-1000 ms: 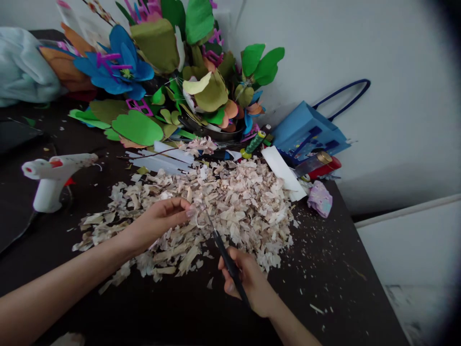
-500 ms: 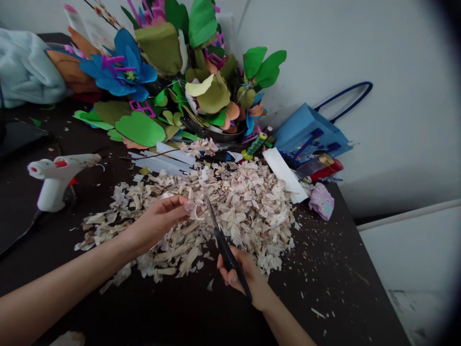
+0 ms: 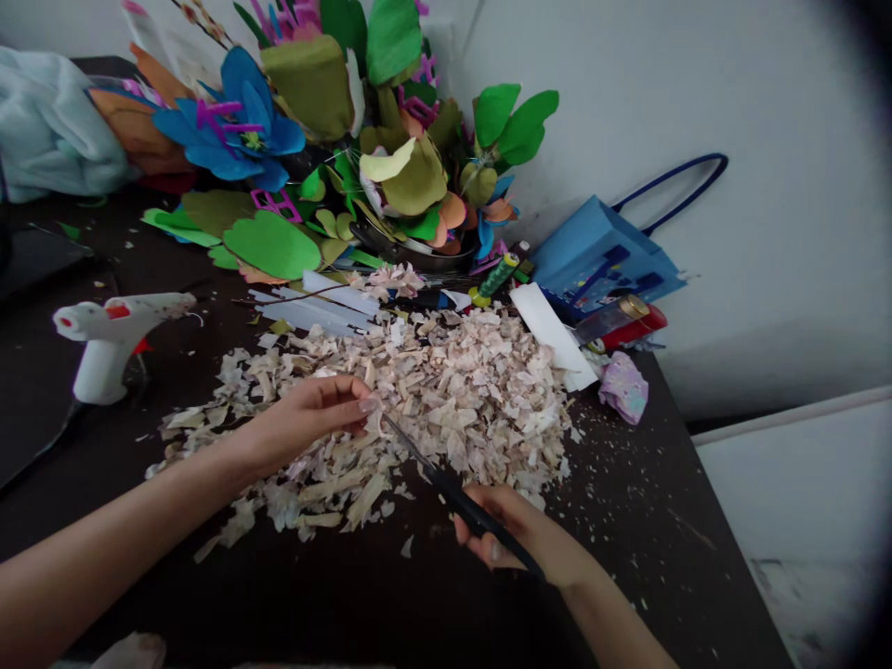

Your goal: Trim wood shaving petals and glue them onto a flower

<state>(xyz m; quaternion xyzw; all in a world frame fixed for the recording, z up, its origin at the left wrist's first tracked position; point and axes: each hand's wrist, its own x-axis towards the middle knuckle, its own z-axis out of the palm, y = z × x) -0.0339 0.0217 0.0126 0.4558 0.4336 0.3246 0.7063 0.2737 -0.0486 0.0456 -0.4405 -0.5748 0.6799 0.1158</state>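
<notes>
Above the heap of pale, ragged shreds (image 3: 446, 400), the left hand (image 3: 307, 427) pinches one curled scrap (image 3: 373, 420); the right hand (image 3: 519, 534) clamps black-handled scissors (image 3: 452, 492), blades together.

No readable text, labels or signs anywhere.

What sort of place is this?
It looks like a craft workspace: a dark table holds a hot glue gun, scissors, a heap of pale cut shreds, and large handmade flowers.
</notes>
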